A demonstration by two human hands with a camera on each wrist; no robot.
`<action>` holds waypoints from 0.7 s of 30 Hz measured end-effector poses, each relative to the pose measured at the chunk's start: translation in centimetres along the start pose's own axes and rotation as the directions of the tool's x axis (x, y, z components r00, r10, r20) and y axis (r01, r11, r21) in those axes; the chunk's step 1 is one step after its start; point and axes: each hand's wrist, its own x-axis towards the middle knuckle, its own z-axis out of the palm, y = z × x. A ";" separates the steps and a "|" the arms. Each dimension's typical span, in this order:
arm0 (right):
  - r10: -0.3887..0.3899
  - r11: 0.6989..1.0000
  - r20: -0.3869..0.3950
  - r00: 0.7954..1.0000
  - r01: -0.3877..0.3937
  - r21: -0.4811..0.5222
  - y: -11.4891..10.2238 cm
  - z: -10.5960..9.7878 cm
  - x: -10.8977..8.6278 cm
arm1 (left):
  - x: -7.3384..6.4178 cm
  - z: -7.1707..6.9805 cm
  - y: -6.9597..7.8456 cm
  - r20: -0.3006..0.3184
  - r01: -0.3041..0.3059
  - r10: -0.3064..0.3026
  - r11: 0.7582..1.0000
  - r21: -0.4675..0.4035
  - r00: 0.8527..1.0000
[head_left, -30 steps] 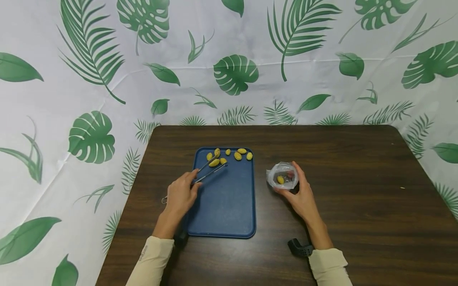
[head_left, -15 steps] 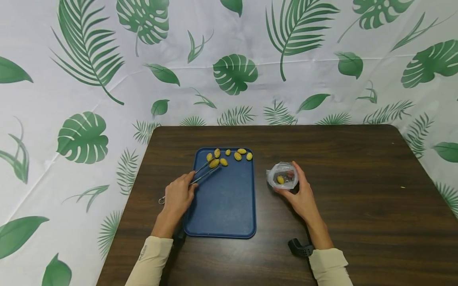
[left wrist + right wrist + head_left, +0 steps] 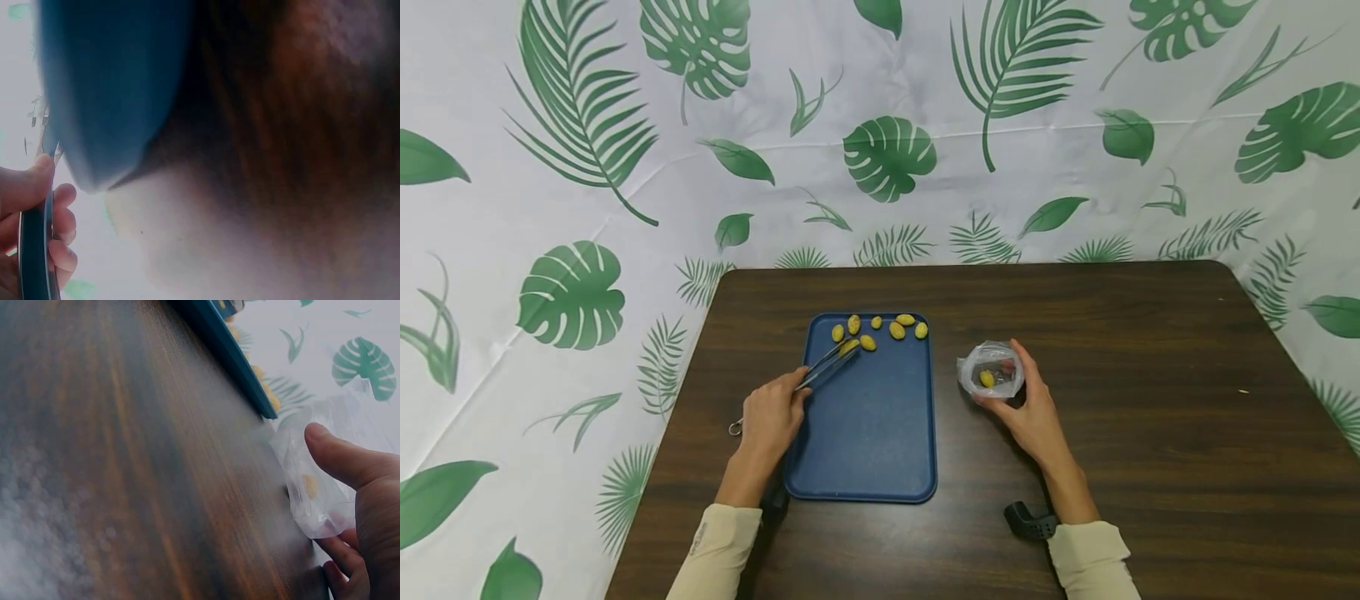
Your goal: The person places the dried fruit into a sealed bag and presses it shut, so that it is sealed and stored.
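Note:
In the head view my left hand [image 3: 771, 421] grips metal tongs [image 3: 829, 367] over the left side of a blue tray [image 3: 872, 425]. Their tips lie around a small yellow oval piece [image 3: 849, 347], partly hidden by the arms of the tongs. Several more such yellow pieces [image 3: 897, 331] lie along the tray's far end. The left wrist view has the thumb and curled fingers around the tongs [image 3: 37, 244]. To the right of the tray, my right hand [image 3: 1036, 421] holds a clear plastic bag [image 3: 337, 506] with its mouth upward. One yellow piece [image 3: 987, 378] shows inside the bag.
The tray's raised rim [image 3: 935, 417] runs between the yellow pieces and the bag. Everything stands on a dark wooden table [image 3: 1150, 375]. A leaf-printed white cloth [image 3: 805, 183] hangs behind its far edge. A black band [image 3: 1030, 522] sits at the right wrist.
The tongs have drawn back slightly left, and their tips have closed in around one yellow piece, away from its neighbour. My right hand and the bag have stayed in place.

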 end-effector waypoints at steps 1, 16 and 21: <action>0.001 1.000 0.001 1.000 -0.001 0.000 0.0 0.0 0.0 | 0.0 0.0 0.0 -0.003 -0.003 0.003 1.000 -0.003 1.000; 0.009 1.000 0.008 1.000 -0.009 -0.004 -0.2 -0.2 -0.1 | -0.2 -0.9 1.1 -0.060 -0.058 0.053 0.993 -0.101 0.997; 0.011 1.000 0.010 1.000 -0.011 -0.007 -0.2 -0.2 0.1 | -0.2 -1.3 1.7 -0.060 -0.103 0.097 0.988 -0.117 0.993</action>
